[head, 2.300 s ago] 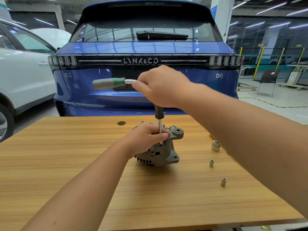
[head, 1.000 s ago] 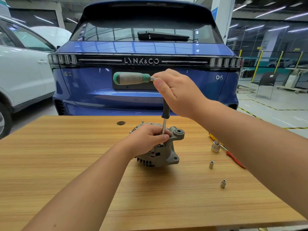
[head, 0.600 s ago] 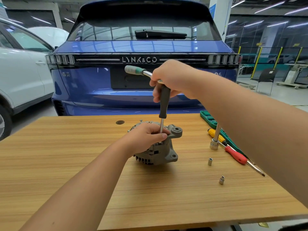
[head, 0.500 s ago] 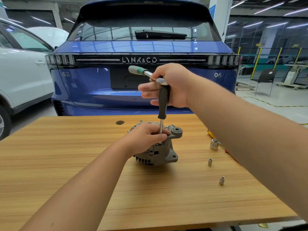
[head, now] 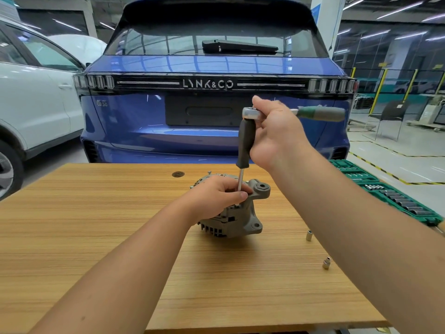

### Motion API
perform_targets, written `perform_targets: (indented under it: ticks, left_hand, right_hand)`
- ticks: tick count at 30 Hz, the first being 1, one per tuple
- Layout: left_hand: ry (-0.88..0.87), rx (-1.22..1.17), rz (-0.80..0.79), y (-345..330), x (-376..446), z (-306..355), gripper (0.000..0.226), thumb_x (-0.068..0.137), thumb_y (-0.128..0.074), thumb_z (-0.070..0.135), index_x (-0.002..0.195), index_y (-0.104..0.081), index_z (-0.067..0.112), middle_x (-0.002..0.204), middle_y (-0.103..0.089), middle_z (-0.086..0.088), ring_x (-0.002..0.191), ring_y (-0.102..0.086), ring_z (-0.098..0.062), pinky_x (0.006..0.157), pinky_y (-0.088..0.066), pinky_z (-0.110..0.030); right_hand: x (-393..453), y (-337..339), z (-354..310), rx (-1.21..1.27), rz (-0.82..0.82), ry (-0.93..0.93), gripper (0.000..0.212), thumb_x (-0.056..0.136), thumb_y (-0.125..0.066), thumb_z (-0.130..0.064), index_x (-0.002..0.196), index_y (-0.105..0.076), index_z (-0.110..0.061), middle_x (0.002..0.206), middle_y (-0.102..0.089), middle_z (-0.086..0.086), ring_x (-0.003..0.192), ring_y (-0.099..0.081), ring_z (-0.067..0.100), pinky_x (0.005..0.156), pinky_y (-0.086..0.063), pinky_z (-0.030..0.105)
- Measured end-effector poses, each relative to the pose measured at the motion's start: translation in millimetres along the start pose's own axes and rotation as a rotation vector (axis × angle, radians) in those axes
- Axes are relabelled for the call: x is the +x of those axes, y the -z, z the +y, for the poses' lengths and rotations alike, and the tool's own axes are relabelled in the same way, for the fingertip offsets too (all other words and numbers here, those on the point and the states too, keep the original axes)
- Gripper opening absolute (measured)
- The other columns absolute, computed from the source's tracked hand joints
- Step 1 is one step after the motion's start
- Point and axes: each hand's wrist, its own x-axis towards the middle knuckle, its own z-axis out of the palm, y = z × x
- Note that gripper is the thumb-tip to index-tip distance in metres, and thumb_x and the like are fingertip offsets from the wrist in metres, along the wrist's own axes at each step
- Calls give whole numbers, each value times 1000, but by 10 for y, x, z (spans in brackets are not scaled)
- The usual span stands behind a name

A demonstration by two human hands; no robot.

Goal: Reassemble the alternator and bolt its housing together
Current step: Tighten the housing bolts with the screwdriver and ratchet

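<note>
A grey alternator [head: 237, 219] stands on the wooden table [head: 96, 237]. My left hand [head: 216, 197] grips its top, fingers curled round the thin steel shaft of a driver extension [head: 245, 143] that stands upright on the housing. My right hand [head: 277, 131] holds the ratchet [head: 320, 113] at its head on top of the extension's black handle. The ratchet's green-grey grip points to the right. The bolt under the shaft's tip is hidden by my left hand.
Two loose sockets [head: 309, 235] [head: 326, 263] lie on the table right of the alternator. A green socket set case [head: 390, 196] sits at the table's right edge. A blue car [head: 212, 92] stands just behind the table, a white car [head: 31, 97] at left.
The ratchet's handle has swung from pointing left, round the far side, to pointing right. My left hand and the alternator have stayed in place.
</note>
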Motion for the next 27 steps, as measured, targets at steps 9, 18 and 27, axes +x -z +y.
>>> perform_targets:
  ticks: [9,18,27]
  left_hand:
    - [-22,-1,4,3,2,5,23,103,-61,40,99,-73,59,96,-74,18,106,-67,-29,81,-55,-34]
    - [-7,6,24,-10,-15,25,21,102,-61,42,101,-72,60,96,-71,27,99,-68,-14,75,-49,-27]
    - [-17,22,35,-20,-46,63,33,103,-60,42,87,-67,70,92,-70,30,96,-66,-8,73,-46,-26]
  right_hand:
    - [30,143,208,-1469,-235,1382,19,95,-55,-7,106,-70,-2,97,-67,12,85,-57,34,69,-46,42]
    - [95,-243,-190,-2071,-312,880,52,107,-29,-49,69,-48,-19,67,-52,0,64,-52,24,52,-28,30]
    - [91,-390,-315,-2013,-385,487,35,107,-39,-28,79,-55,-13,82,-71,12,67,-60,27,61,-45,32]
